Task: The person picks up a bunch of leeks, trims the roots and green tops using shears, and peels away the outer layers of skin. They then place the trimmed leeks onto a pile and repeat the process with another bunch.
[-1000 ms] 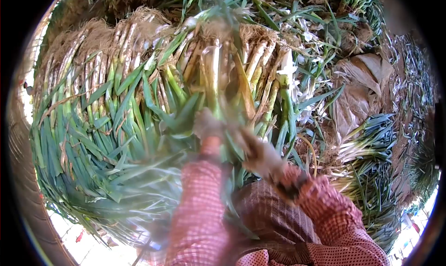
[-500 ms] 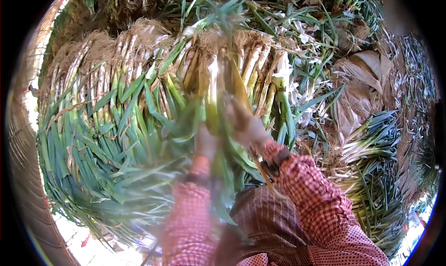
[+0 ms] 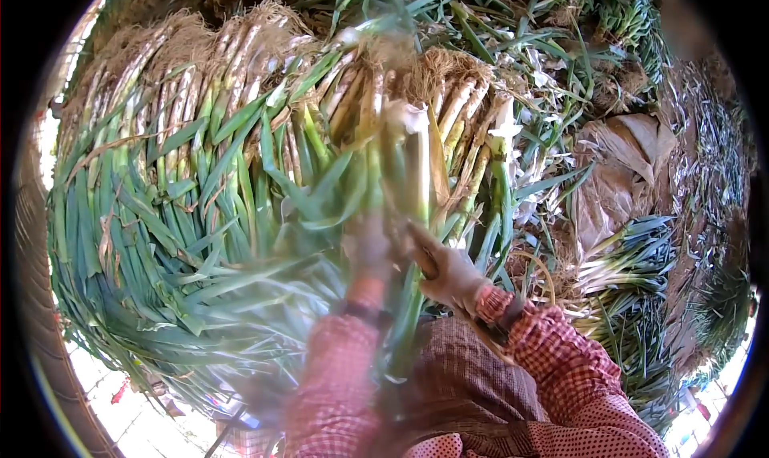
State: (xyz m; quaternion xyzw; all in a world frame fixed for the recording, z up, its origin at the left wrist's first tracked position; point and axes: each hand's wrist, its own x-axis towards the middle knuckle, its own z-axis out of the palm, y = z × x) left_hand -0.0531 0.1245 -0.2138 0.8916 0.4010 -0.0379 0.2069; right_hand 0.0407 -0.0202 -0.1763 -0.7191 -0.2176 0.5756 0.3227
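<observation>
My left hand (image 3: 370, 246), blurred by a smear in the view, is closed around the green part of a leek (image 3: 371, 166) whose roots point away from me. Just to its right is my right hand (image 3: 456, 280), in a pale, dirty glove with the fingers curled. A dry yellowish leaf strip (image 3: 487, 334) trails below this hand and seems held in it; the grip itself is partly hidden. Beyond both hands, a thick white leek stalk (image 3: 422, 162) lies among other leeks (image 3: 452, 110) with brown roots.
A large row of leeks (image 3: 172, 138) covers the left side, roots at the far end. Crumpled tan sacking (image 3: 617, 158) lies at right, with small bundles of green onions (image 3: 629, 254) nearer me. Leaf scraps (image 3: 553, 106) litter the ground. Brown striped cloth (image 3: 473, 370) covers my lap.
My right hand has drawn back toward me and to the right, away from the stalks, the dry strip moving with it. My left hand is slightly lower. The whole view has shifted a little.
</observation>
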